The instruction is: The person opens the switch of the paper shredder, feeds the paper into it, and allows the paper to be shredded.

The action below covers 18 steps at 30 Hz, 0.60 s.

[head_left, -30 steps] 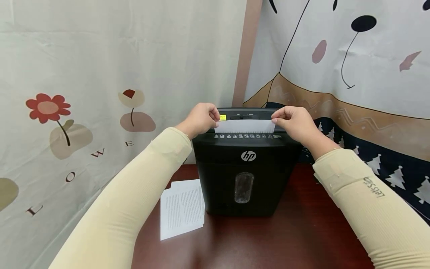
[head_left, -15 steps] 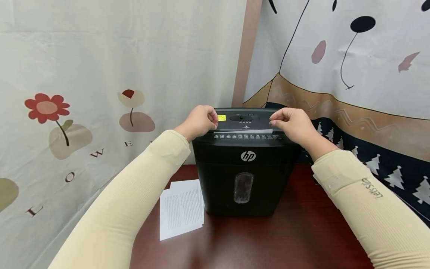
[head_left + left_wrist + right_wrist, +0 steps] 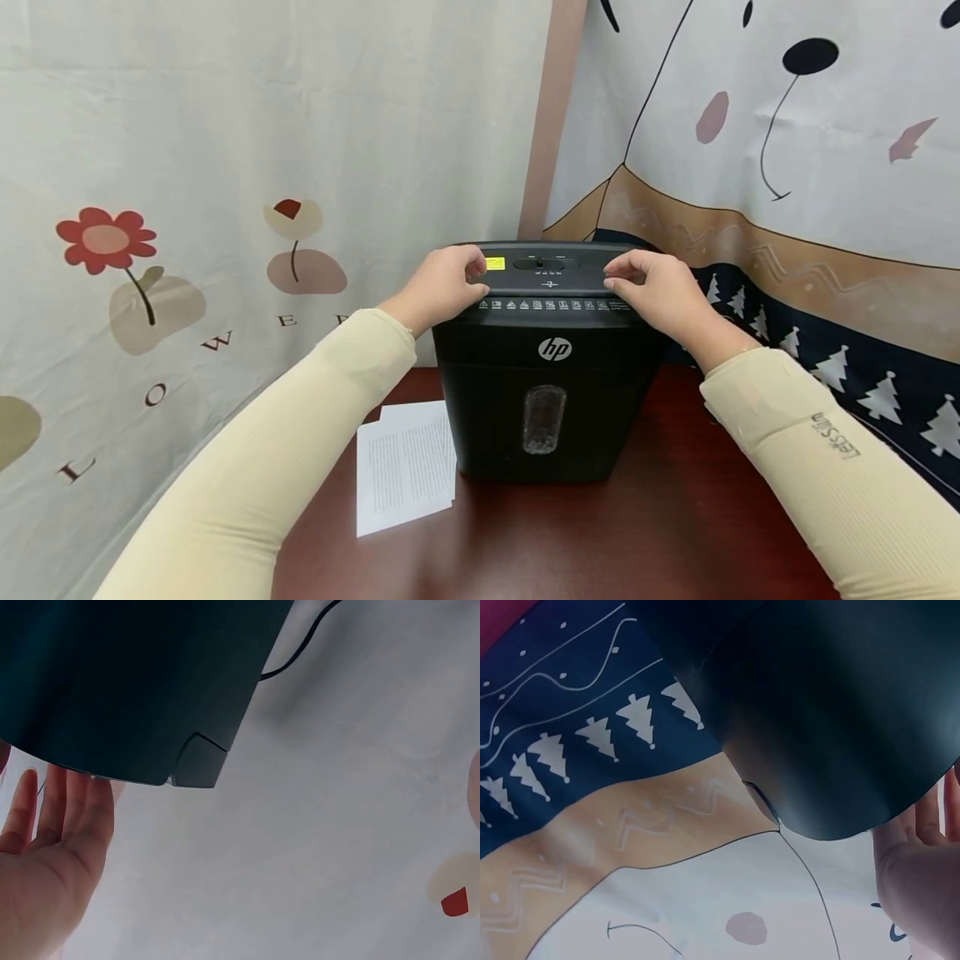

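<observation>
A black HP paper shredder (image 3: 487, 400) stands upright on the table, and no paper shows above its slot (image 3: 555, 297). My left hand (image 3: 447, 283) is at the left end of its top, fingers bent loosely, nothing between them. At the right end, my right hand (image 3: 651, 287) hovers with thumb and fingers apart, also holding nothing. The left wrist view shows my left hand (image 3: 56, 855) partly behind the shredder's edge. Likewise my right hand (image 3: 922, 870) is partly hidden in the right wrist view. Pale scraps show low in the shredder's window (image 3: 544, 417).
Printed paper sheets (image 3: 405, 471) lie in an overlapping stack left of the shredder on the dark red table (image 3: 540, 542). Patterned curtains (image 3: 420, 125) hang close behind and to the right. A black cord (image 3: 304, 645) runs behind the shredder.
The white sheet has sunk down into the slot and out of sight. Both hands have lowered slightly, their fingers parting. Pale scraps have appeared in the window.
</observation>
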Tool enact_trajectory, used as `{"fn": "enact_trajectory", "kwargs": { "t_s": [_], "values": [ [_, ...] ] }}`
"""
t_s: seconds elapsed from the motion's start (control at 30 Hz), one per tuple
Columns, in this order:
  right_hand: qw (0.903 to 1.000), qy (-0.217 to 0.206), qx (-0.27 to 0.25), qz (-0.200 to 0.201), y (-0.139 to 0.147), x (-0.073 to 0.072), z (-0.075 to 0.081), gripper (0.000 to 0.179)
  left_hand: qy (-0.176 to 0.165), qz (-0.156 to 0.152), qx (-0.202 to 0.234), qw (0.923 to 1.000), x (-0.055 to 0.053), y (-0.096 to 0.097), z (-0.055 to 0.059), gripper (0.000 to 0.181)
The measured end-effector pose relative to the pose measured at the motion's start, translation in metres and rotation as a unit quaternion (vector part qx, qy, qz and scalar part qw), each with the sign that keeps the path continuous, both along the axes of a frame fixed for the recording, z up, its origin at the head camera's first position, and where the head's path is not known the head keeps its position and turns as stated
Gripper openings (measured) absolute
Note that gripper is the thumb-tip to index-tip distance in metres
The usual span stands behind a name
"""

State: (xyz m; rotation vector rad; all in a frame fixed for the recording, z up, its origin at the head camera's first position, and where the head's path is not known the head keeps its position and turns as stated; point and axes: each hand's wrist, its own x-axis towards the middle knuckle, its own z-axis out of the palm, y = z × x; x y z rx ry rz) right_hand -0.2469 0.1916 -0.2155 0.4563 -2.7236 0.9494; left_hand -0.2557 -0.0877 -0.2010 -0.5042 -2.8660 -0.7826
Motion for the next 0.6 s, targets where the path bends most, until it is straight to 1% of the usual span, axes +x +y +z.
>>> {"fn": "enact_trajectory", "kwargs": {
  "t_s": [0.13,0.27,0.43,0.6],
  "values": [
    [0.9989,0.012,0.046,0.001,0.002,0.003,-0.002,0.032,0.02,0.012,-0.03,0.9993,0.005,-0.005,0.0,0.031],
    [0.9951,0.037,0.091,0.008,0.004,0.008,-0.005,0.035,0.062,0.018,-0.068,0.9956,0.01,-0.012,-0.003,0.034],
    [0.9912,0.067,0.114,0.007,0.007,0.014,-0.009,0.036,0.113,0.023,-0.093,0.989,0.018,-0.022,-0.006,0.034],
    [0.9891,0.079,0.125,0.0,0.011,0.02,-0.013,0.038,0.149,0.025,-0.1,0.9834,0.025,-0.033,-0.01,0.035]
  ]
}}
